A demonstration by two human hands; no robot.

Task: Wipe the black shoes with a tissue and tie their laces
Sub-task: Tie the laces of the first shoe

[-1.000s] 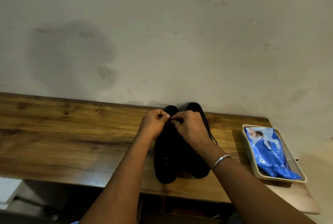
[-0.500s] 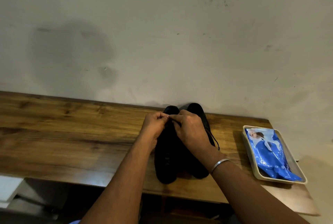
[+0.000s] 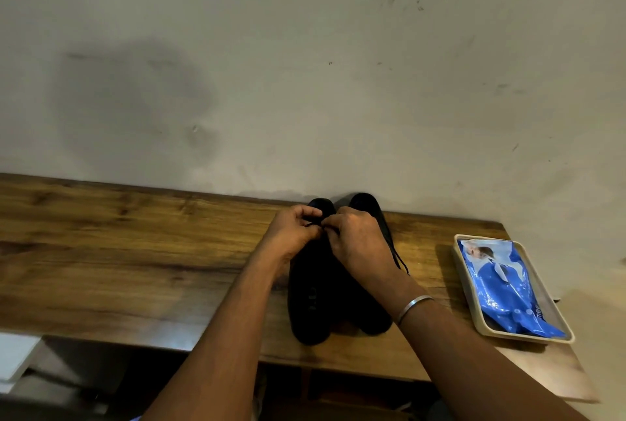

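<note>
Two black shoes stand side by side on the wooden table (image 3: 118, 251), toes toward the wall. Over the left shoe (image 3: 310, 302) my left hand (image 3: 293, 234) and my right hand (image 3: 359, 241) meet, each pinching a thin black lace (image 3: 313, 224) between curled fingers and thumb. The right shoe (image 3: 372, 214) is mostly hidden behind my right hand and wrist; one of its laces (image 3: 399, 259) trails loose down its right side. A blue tissue pack (image 3: 501, 285) lies to the right.
The tissue pack sits in a beige tray (image 3: 469, 295) near the table's right end. A pale wall rises right behind the shoes. My right wrist wears a metal bangle (image 3: 415, 305). Something white (image 3: 13, 356) lies below the table's front edge at the left.
Both hands stay over the left shoe's laces; the fingertips have shifted slightly while working the lace. The shoes and the tray have not moved.
</note>
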